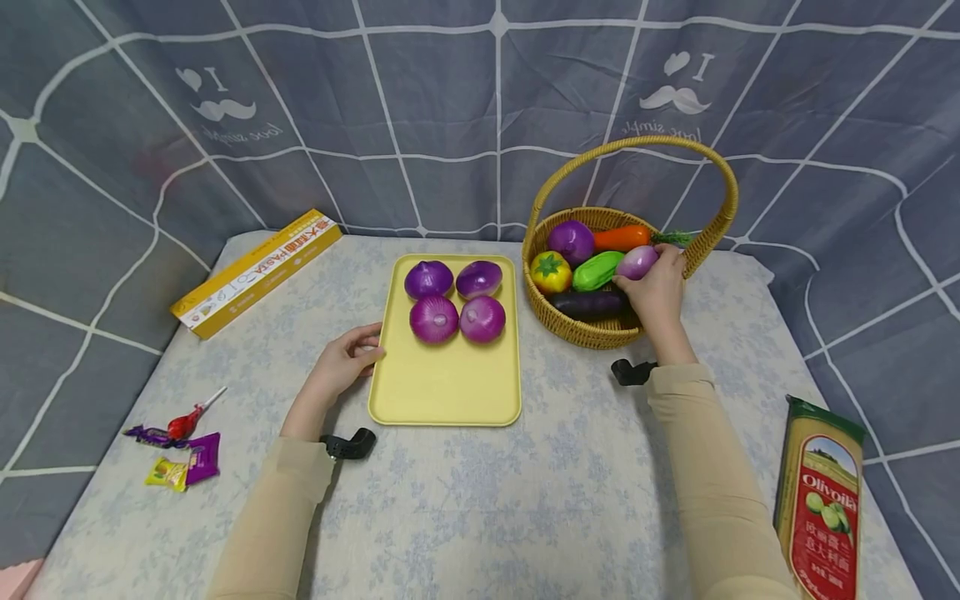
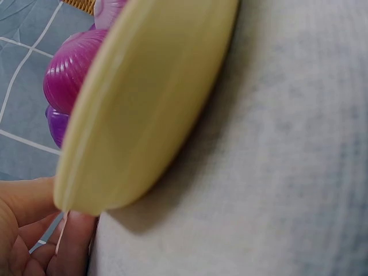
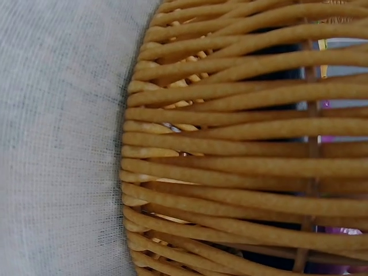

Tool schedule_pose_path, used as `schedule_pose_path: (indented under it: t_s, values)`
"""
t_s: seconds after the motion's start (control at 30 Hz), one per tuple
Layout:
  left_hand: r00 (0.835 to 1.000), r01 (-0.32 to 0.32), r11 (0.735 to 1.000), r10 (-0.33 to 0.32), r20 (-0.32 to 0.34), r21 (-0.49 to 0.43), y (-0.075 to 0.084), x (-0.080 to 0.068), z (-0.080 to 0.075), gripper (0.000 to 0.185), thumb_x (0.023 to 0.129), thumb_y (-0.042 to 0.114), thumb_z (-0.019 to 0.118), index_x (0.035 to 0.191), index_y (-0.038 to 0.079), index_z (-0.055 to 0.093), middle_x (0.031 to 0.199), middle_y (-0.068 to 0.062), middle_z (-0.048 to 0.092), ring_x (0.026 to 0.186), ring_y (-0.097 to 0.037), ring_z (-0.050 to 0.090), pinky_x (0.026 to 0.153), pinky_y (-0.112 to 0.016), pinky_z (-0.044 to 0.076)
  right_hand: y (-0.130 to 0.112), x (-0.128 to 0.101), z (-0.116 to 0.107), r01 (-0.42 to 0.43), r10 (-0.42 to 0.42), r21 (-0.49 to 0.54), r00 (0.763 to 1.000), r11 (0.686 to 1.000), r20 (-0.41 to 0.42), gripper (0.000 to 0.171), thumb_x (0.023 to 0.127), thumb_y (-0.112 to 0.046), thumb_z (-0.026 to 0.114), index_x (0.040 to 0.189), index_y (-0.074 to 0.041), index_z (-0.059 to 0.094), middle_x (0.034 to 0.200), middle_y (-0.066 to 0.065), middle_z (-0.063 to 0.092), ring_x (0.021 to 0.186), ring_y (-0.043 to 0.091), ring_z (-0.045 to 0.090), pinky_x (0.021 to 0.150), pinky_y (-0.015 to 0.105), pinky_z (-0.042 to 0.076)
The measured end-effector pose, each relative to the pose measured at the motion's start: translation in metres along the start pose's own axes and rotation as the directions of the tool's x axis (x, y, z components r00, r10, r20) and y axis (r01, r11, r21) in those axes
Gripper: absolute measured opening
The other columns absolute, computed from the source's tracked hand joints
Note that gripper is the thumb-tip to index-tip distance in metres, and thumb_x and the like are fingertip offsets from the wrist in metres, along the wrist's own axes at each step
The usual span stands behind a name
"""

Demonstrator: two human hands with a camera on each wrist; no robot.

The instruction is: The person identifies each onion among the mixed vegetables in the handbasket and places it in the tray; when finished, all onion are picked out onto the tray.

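Onion (image 1: 637, 262) in right hand's (image 1: 658, 287) grip above basket (image 1: 585, 333); left hand (image 1: 347, 363) touches tray (image 1: 446, 392).

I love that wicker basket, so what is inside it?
The basket holds a purple onion, carrot, yellow tomato, green vegetable and dark eggplant. The right hand grips another purple onion. Anything beneath is hidden.

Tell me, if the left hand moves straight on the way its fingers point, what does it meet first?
The left hand already touches the left edge of the yellow tray. Its fingers point right, across the tray, so it would probably push the tray, then reach the nearest purple onion.
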State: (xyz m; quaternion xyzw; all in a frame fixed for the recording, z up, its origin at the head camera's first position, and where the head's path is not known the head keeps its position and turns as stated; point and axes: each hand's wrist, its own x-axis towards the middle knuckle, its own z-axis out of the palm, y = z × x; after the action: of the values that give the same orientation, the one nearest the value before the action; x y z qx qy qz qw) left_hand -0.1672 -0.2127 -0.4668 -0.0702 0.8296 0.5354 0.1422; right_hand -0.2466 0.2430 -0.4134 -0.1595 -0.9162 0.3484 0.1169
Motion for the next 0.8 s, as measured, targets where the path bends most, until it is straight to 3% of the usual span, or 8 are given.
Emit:
schedule_pose_path:
  t_s: [0.23, 0.43, 0.8]
  values:
    - [1.000, -0.005, 1.000, 0.005, 0.003, 0.003, -0.001, 0.000, 0.001, 0.054, 0.098, 0.018, 0.062, 0.149, 0.013, 0.044, 0.123, -0.013, 0.055, 0.084, -0.006, 0.054, 0.068, -0.017, 0.052, 0.002, -0.003, 0.001, 0.023, -0.022, 0.031, 0.999, 0.999, -0.033, 0.077, 0.082, -0.023, 0.078, 0.138, 0.005, 0.033, 0.138, 0.030, 0.036, 0.129, 0.045, 0.044, 0.112, 0.054, 0.037]
    - [1.000, -0.002, 1.000, 0.002, 0.016, 0.001, -0.003, 0.000, 0.002, 0.054, 0.099, 0.018, 0.061, 0.150, 0.014, 0.043, 0.125, -0.014, 0.055, 0.085, -0.006, 0.055, 0.070, -0.017, 0.053, 0.000, -0.010, -0.002, 0.019, -0.014, 0.140, 0.999, 0.990, -0.037, 0.078, 0.081, -0.025, 0.079, 0.138, 0.002, 0.032, 0.141, 0.025, 0.034, 0.131, 0.040, 0.042, 0.114, 0.049, 0.037]
    - [0.999, -0.020, 1.000, 0.020, 0.033, -0.013, -0.001, -0.001, -0.002, 0.056, 0.099, 0.019, 0.061, 0.151, 0.015, 0.042, 0.128, -0.015, 0.054, 0.086, -0.006, 0.055, 0.070, -0.017, 0.054, -0.030, -0.053, -0.018, 0.065, -0.063, 0.341, 0.998, 0.938, -0.017, 0.084, 0.079, -0.035, 0.083, 0.138, -0.004, 0.033, 0.134, 0.018, 0.042, 0.123, 0.026, 0.049, 0.108, 0.039, 0.044]
